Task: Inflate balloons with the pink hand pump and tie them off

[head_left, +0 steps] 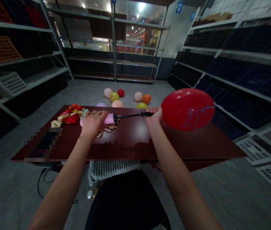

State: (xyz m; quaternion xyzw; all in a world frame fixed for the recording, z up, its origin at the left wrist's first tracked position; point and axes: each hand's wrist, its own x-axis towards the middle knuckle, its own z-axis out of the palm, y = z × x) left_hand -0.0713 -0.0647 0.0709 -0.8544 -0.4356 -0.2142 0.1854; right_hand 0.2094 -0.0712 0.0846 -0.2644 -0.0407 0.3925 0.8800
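Head view: two hands hold a pump (109, 118) and a red balloon (187, 109) over the desk (135, 140).
The left hand (93, 123) has its fingers wrapped around the pump's pink barrel, low over the dark desk. The black rod runs right to the right hand (154, 115), whose fingers are pinched shut on the rod's end and the neck of the red balloon. The inflated balloon hangs above the desk's right part. A heap of limp balloons (69, 115) lies just left of the left hand. Round balloons (125, 97) sit on the floor beyond.
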